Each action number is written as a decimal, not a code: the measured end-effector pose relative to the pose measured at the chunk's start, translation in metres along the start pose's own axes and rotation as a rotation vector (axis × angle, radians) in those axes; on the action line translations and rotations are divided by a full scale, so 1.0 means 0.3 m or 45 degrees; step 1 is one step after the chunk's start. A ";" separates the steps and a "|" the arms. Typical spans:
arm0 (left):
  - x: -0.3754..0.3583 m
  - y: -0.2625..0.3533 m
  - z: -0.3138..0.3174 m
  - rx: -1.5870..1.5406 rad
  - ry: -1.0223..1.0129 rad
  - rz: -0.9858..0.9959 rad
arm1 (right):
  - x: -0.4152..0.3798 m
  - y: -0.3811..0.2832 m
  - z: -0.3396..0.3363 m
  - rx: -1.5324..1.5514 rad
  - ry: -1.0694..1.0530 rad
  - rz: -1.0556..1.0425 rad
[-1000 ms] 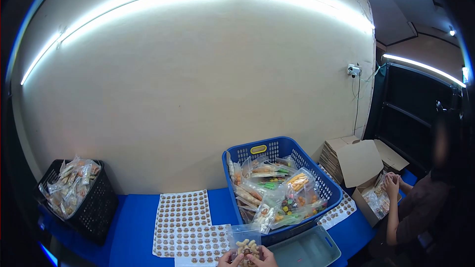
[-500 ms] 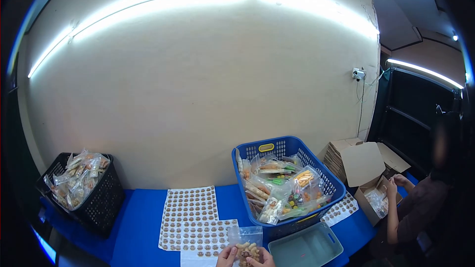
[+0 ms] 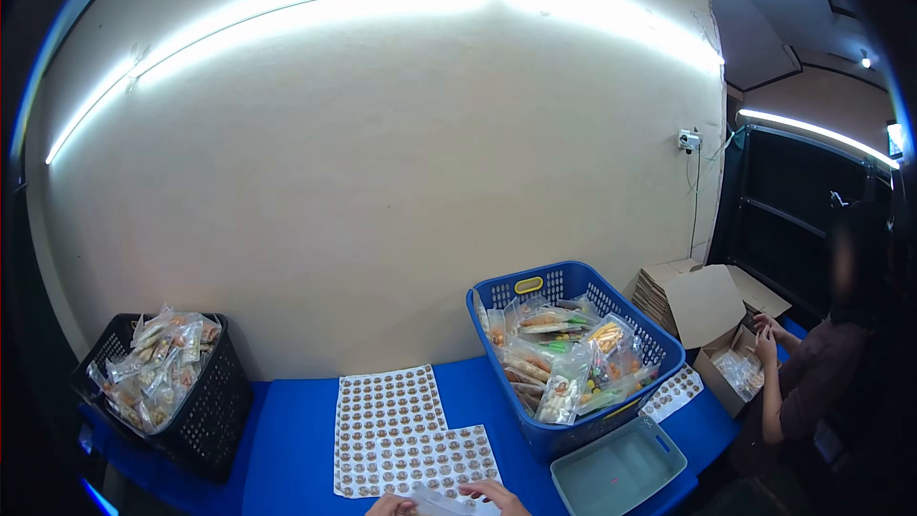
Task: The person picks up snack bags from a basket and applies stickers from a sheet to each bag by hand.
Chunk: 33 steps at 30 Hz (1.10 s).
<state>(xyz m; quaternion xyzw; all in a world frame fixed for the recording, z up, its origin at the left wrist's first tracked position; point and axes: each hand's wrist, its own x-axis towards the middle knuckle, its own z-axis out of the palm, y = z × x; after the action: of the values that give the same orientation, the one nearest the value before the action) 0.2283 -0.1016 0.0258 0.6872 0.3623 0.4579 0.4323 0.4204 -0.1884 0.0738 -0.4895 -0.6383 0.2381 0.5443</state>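
At the bottom edge of the head view, a clear plastic snack bag (image 3: 437,500) lies between my hands, mostly cut off by the frame. My left hand (image 3: 393,505) has its fingers closed on the bag's left side. My right hand (image 3: 497,495) is over the bag's right side, its fingers stretched out and apart. Just beyond my hands, sheets of round stickers (image 3: 392,430) lie on the blue tabletop (image 3: 287,440). The contents of the bag are hidden now.
A blue basket (image 3: 573,435) full of bagged snacks stands right of centre, with a grey-green tray (image 3: 621,473) before it. A black basket (image 3: 215,420) of bags is at left. At right, a co-worker (image 3: 812,373) handles something beside a cardboard box (image 3: 712,363).
The bag of snacks, upright in both hands before, is now lower and tipped. My right hand's fingers have spread. The view has shifted slightly, moving the table things right and down.
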 end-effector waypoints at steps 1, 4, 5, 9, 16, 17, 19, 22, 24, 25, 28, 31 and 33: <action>-0.008 0.101 -0.024 0.192 -0.082 0.152 | 0.014 -0.010 0.033 -0.011 -0.046 -0.057; -0.033 0.186 -0.067 0.394 -0.189 0.377 | 0.048 -0.050 0.140 -0.029 -0.068 -0.073; -0.040 0.167 -0.080 0.414 -0.153 0.395 | 0.055 -0.056 0.170 0.033 -0.110 -0.054; -0.052 0.193 -0.128 0.418 -0.089 0.316 | 0.049 -0.108 0.253 -0.079 0.101 -0.054; -0.023 0.183 -0.159 0.428 -0.097 0.509 | 0.011 -0.204 0.311 -0.104 0.403 -0.030; -0.030 0.178 -0.161 0.440 -0.096 0.508 | -0.002 -0.214 0.317 -0.090 0.439 -0.011; -0.027 0.167 -0.158 0.456 -0.100 0.520 | -0.024 -0.232 0.318 -0.076 0.477 0.061; -0.003 0.158 -0.194 0.469 -0.089 0.606 | -0.070 -0.219 0.327 -0.101 0.493 0.069; 0.008 0.193 -0.205 0.360 -0.012 0.645 | -0.090 -0.228 0.343 -0.050 0.495 0.063; 0.012 0.190 -0.205 0.354 -0.020 0.640 | -0.094 -0.233 0.350 -0.022 0.488 0.058; 0.027 0.171 -0.224 0.383 0.010 0.634 | -0.088 -0.231 0.366 -0.027 0.487 0.035; 0.028 0.171 -0.221 0.344 0.015 0.587 | -0.096 -0.220 0.355 -0.073 0.439 0.025; 0.034 0.171 -0.217 0.329 -0.034 0.589 | -0.095 -0.210 0.345 -0.062 0.416 0.039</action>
<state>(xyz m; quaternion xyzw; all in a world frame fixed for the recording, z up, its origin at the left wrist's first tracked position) 0.1753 -0.0940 0.0900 0.8072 0.2453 0.4853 0.2296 0.2993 -0.2157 0.0829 -0.5445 -0.5394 0.1479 0.6250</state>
